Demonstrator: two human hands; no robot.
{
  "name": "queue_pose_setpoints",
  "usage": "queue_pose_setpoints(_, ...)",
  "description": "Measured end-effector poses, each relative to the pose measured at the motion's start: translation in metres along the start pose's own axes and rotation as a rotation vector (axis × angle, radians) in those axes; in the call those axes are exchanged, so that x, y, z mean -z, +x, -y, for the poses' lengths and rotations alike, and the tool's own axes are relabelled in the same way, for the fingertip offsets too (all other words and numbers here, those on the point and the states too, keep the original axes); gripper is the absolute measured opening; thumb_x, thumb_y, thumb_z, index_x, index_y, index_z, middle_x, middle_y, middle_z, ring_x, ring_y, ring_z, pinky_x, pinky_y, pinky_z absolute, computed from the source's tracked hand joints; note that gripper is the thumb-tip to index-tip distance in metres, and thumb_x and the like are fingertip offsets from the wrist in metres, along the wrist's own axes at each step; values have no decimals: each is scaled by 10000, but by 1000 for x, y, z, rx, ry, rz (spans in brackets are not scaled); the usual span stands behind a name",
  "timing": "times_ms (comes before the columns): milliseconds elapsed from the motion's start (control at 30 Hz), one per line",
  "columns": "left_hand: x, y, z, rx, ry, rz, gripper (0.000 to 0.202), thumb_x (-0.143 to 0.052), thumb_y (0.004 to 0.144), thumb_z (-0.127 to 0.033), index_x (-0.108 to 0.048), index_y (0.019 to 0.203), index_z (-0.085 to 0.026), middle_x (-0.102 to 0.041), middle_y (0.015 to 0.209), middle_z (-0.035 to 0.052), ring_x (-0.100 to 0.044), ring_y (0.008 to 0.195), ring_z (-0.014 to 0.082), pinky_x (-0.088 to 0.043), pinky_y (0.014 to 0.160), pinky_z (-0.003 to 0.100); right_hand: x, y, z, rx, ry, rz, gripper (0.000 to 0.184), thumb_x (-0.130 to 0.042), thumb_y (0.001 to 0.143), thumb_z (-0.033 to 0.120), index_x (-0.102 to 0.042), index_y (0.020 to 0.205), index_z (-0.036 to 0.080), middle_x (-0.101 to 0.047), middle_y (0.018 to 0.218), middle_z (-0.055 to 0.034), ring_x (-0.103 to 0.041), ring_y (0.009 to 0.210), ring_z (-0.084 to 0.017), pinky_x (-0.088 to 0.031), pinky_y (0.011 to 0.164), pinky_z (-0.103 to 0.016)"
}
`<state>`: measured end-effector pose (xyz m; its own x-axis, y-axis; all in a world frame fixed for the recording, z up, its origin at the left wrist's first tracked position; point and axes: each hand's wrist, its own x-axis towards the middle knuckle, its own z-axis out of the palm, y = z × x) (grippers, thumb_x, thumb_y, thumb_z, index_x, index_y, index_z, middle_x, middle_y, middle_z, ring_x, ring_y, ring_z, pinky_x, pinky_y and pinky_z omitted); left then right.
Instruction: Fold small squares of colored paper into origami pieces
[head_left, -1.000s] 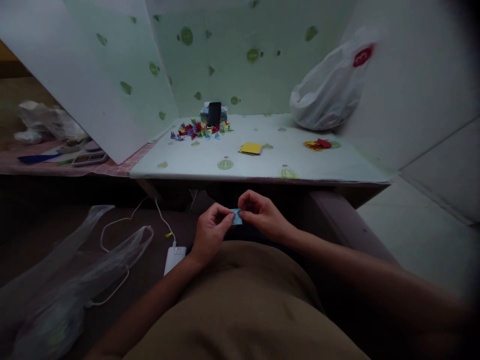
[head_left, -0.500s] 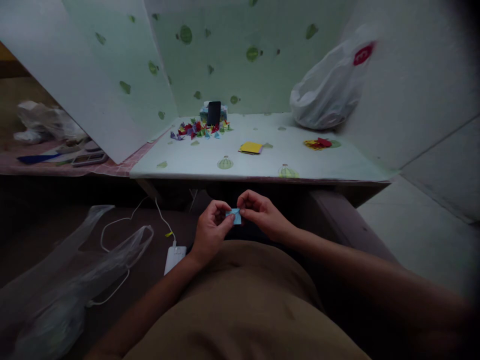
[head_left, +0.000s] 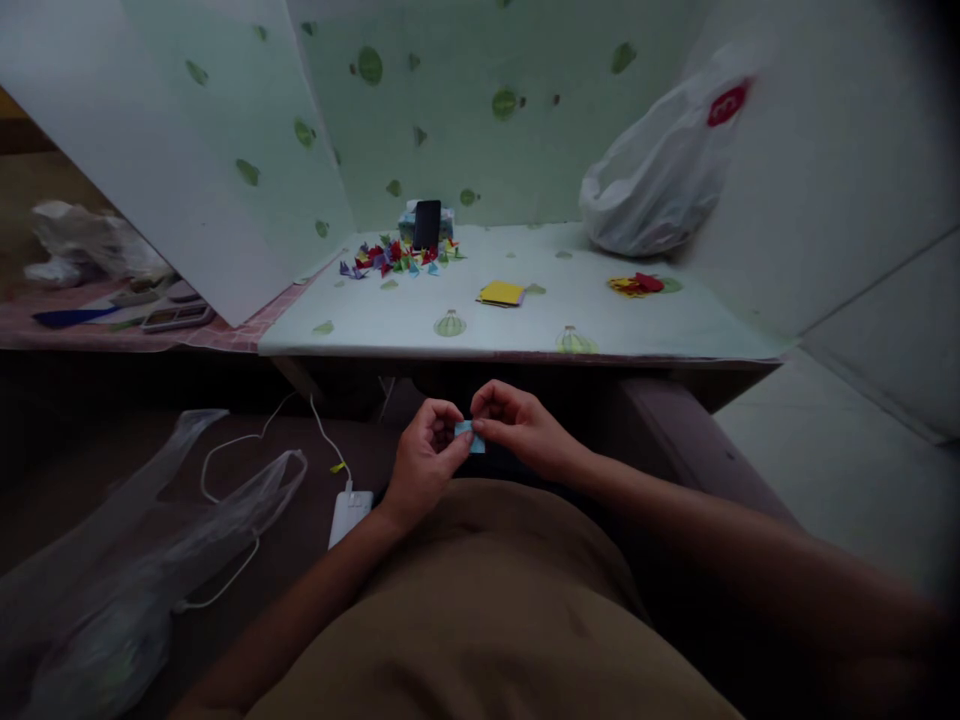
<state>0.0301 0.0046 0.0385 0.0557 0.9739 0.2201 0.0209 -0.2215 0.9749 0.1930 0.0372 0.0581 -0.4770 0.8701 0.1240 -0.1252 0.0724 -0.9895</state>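
A small piece of light-blue origami paper [head_left: 477,443] is held between my two hands, in front of my belly and below the table's front edge. My left hand [head_left: 429,455] pinches its left side between thumb and fingers. My right hand [head_left: 523,428] pinches its upper right part, the thumb and fingertips close to my left thumb. Fingers cover part of the paper, so its folds are hard to make out. On the table [head_left: 382,335] stand several small folded paper cranes [head_left: 390,258] in many colours. A stack of square yellow-topped paper [head_left: 501,293] lies right of them.
A black phone [head_left: 427,224] leans on a tissue box [head_left: 407,222] at the back. Red and yellow paper pieces [head_left: 636,286] lie at right, near a white plastic bag [head_left: 645,200]. On the seat beside me are a white power bank [head_left: 349,517] with a cable and a clear plastic bag [head_left: 187,540].
My right fingertips have shifted slightly left over the blue paper, nearer my left thumb. Both hands keep hold of it.
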Motion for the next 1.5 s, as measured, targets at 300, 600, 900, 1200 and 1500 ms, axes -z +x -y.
queue_pose_setpoints(300, 0, 2, 3, 48, -124, -33, 273, -716, 758, -277, -492, 898, -205, -528, 805, -27, -538, 682, 104, -497, 623, 228, 0, 0, 4, 63, -89, -85, 153, -654, 779, 245, -505, 770, 207, -540, 644, 43, -536, 600, -118, -435, 583, -262)
queue_pose_setpoints(600, 0, 3, 3, 45, -123, -22, 287, -724, 756, -275, -516, 938, -199, -585, 816, -10, -576, 714, 114, -471, 633, 218, 3, 2, 0, -119, -47, -3, 241, -705, 761, 369, -581, 735, 164, -592, 580, 35, -517, 484, -90, -413, 474, -226)
queue_pose_setpoints(900, 5, 5, -1, 132, -61, -23, 240, -662, 814, -380, -640, 897, -155, -636, 703, -1, -584, 586, 107, -478, 584, 226, 0, 0, -2, -134, 32, -113, 253, -716, 757, 367, -571, 700, 167, -587, 575, 34, -536, 462, -86, -427, 454, -222)
queue_pose_setpoints(1200, 4, 5, -4, 131, 40, -10, 232, -681, 794, -379, -634, 774, -153, -631, 625, -10, -564, 528, 103, -450, 521, 214, -1, 0, -4, -159, 58, -90, 266, -746, 725, 364, -575, 700, 160, -579, 555, 44, -534, 452, -83, -431, 444, -213)
queue_pose_setpoints(1500, 4, 5, -6, 147, 36, -8, 220, -669, 803, -360, -633, 773, -145, -621, 598, -11, -552, 529, 95, -429, 524, 199, -2, 0, -3, -161, 34, -87, 253, -721, 742, 357, -569, 703, 158, -577, 544, 45, -535, 442, -79, -423, 445, -206)
